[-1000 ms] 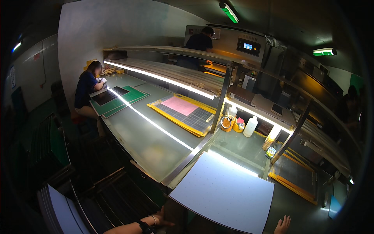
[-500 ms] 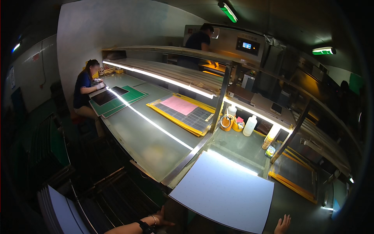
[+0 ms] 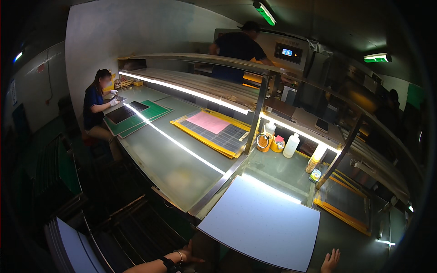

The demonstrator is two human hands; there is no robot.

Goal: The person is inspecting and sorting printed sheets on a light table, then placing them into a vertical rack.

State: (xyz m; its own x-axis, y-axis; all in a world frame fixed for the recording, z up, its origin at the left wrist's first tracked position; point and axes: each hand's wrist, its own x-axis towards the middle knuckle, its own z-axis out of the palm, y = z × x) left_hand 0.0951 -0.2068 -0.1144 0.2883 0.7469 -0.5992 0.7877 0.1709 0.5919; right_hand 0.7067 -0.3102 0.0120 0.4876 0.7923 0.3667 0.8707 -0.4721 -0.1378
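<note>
A large pale panel [image 3: 266,223], bluish white with tiny dark specks, lies on the workbench in front of me and overhangs its near edge. My left hand [image 3: 189,255] is just off the panel's lower left side, thumb raised and fingers stretched out, with nothing seen in it. A dark watch [image 3: 169,264] and a thin bracelet are on that wrist. To the right of the panel, my right hand [image 3: 331,261] stands open over the bench, fingers up and empty, apart from the panel's edge.
White bottles [image 3: 291,145], tape rolls [image 3: 263,142] and a tall cylinder [image 3: 314,160] stand behind the panel. Yellow-framed screens [image 3: 343,204] lie right, others [image 3: 209,132] left. A shelf post [image 3: 257,116] rises between. Panels [image 3: 68,241] lean lower left. Two co-workers [image 3: 95,102] [image 3: 239,50] are beyond.
The co-worker at the back has straightened up and turned, one arm reaching right. The seated co-worker's hands have shifted slightly. My hands and the panel stay put.
</note>
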